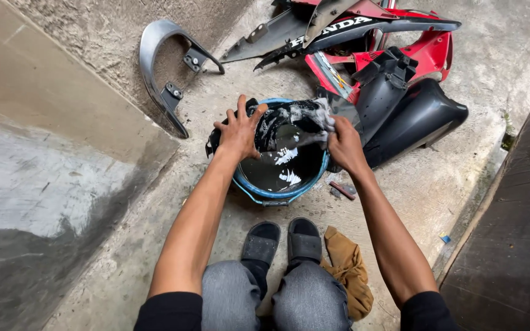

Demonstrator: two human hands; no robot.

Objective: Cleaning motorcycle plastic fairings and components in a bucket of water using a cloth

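A blue bucket [277,194] of dark soapy water stands on the concrete in front of my feet. A black plastic motorcycle panel [283,119], covered in foam, lies across its far rim. My left hand [238,130] presses on the panel's left end with fingers spread. My right hand [343,146] grips a soapy grey cloth [320,116] against the panel's right side.
Red and black motorcycle fairings [394,67] are piled beyond the bucket. A grey grab rail [164,67] lies at the back left by a concrete slope. A brown rag [346,270] lies beside my black sandals [283,242]. A dark wooden platform [510,233] borders the right.
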